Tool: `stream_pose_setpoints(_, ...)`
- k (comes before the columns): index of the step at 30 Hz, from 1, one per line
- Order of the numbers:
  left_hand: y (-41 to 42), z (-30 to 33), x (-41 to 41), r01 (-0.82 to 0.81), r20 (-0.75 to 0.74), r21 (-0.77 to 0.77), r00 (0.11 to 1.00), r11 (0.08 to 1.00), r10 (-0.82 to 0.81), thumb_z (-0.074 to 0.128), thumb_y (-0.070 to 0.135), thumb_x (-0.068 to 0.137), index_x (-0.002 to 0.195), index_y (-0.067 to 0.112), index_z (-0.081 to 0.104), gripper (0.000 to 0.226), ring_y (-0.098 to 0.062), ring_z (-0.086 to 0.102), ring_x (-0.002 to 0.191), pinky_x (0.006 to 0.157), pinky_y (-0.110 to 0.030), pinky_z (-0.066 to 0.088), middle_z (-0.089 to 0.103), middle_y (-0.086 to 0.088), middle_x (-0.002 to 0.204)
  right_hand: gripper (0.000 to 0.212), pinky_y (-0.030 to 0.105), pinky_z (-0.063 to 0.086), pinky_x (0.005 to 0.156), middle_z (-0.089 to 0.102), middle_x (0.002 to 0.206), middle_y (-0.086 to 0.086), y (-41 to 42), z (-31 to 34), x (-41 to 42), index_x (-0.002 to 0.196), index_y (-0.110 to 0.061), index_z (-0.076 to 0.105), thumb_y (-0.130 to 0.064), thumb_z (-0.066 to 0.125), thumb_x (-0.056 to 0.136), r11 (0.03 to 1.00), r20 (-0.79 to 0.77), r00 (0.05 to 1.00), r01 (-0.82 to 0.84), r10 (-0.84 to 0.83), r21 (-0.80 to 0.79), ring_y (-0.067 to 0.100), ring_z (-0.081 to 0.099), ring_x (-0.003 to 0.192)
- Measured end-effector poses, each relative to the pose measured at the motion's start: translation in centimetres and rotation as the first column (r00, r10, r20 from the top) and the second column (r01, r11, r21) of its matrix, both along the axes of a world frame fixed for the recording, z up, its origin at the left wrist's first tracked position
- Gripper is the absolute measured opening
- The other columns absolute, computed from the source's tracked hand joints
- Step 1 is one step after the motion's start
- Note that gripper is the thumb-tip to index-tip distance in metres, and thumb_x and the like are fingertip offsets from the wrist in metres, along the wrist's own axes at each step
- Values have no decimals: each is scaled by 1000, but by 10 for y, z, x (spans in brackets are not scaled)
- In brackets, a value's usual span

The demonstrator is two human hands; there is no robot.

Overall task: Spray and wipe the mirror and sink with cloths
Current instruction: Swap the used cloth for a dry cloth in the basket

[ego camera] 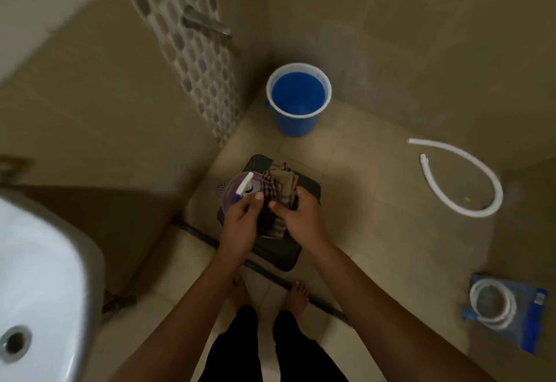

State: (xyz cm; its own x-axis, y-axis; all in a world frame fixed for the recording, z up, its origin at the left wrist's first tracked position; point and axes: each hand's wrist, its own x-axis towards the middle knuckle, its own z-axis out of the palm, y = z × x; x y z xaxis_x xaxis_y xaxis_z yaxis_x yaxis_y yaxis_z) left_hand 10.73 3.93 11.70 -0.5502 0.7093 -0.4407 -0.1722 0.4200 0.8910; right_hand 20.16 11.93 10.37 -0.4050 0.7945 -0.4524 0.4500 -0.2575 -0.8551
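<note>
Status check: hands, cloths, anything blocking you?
Both hands, left and right, gripping the checked cloths above the dark stool. Spray bottle beside them, untouched. Sink left, nothing blocking.

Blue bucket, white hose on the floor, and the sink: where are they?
blue bucket [298,124]: head view, on its outer blue wall.
white hose [469,168]: head view, on the curved middle of the tube.
sink [39,264]: head view, on the bare white basin.

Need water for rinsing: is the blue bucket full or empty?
Cannot tell. The blue bucket stands upright, but its uniformly blue inside shows no clear waterline.
</note>
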Motion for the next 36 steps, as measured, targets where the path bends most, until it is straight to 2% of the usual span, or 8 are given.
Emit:
stream_pose_setpoints(3, -20, 31, -7, -71, 109, 53, 992, 996, 65, 47, 27, 102, 111, 9, 70, 30, -10, 72, 93, 78, -16, 55, 76, 0, 98, 22, 31, 54, 88, 73, 103, -10, -15, 27, -15, 107, -31, 67, -30, 72, 86, 987, -86, 985, -147, 153, 68, 6, 67, 97)
stream_pose_setpoints(10, -88, 72, -47, -219, 115, 132, 972, 967, 204, 57, 15, 98, 99, 6, 69, 15, -16, 73, 83, 67, -19, 54, 76, -4, 86, 28, 42, 55, 93, 74, 103, -4, -64, 69, -55, 108, -26, 71, -23, 65, 81, 903, -214, 880, -430, 424, 16, 12, 69, 100)
stream_pose_setpoints(16, -176, 98, -73, -491, 148, 114, 868, 863, 474, 50, 15, 99, 105, 5, 72, 24, -15, 72, 78, 62, -21, 55, 77, -10, 92, 59, 9, 50, 80, 64, 105, -23, -139, 95, -91, 107, -45, 54, 6, 68, 82, 793, -257, 755, -602, 604, 93, -18, 60, 97)
stream_pose_setpoints(21, -267, 111, -79, -566, 192, 118, 819, 816, 541, 50, 37, 98, 112, 11, 72, 37, -25, 71, 100, 86, -38, 53, 75, -13, 106, 42, 25, 53, 93, 71, 114, -8, -224, 113, -110, 116, -34, 62, -6, 70, 86, 728, -288, 674, -668, 680, 156, 3, 64, 110)
stream_pose_setpoints(24, -319, 118, -79, -622, 239, 144, 776, 769, 583, 65, 43, 85, 117, 7, 67, 48, -37, 68, 106, 80, -40, 53, 73, -19, 109, 39, 33, 55, 94, 72, 114, -7, -278, 125, -115, 123, -29, 67, -15, 61, 87, 649, -276, 591, -725, 758, 231, 9, 66, 109)
stream_pose_setpoints(28, -380, 128, -77, -712, 297, 191, 698, 676, 651, 53, 34, 98, 123, 7, 62, 37, -31, 68, 109, 94, -47, 55, 72, -14, 114, 50, 31, 55, 93, 65, 125, -14, -331, 140, -121, 132, -26, 61, -8, 64, 86, 510, -144, 495, -772, 857, 381, 0, 58, 114)
stream_pose_setpoints(32, -429, 144, -78, -777, 408, 264, 627, 572, 664, 44, 36, 102, 121, 11, 62, 37, -22, 71, 103, 91, -39, 54, 75, -8, 110, 61, 19, 49, 95, 54, 133, -20, -374, 149, -128, 138, -30, 52, -23, 74, 82, 337, -38, 373, -786, 927, 519, -3, 51, 119)
stream_pose_setpoints(36, -460, 157, -84, -783, 399, 310, 623, 540, 673, 41, 35, 103, 127, 10, 60, 39, -27, 70, 107, 94, -44, 53, 73, -11, 113, 45, 22, 53, 94, 62, 127, -15, -404, 154, -145, 131, -28, 59, -17, 69, 89, 365, -84, 393, -727, 916, 582, 0, 57, 114)
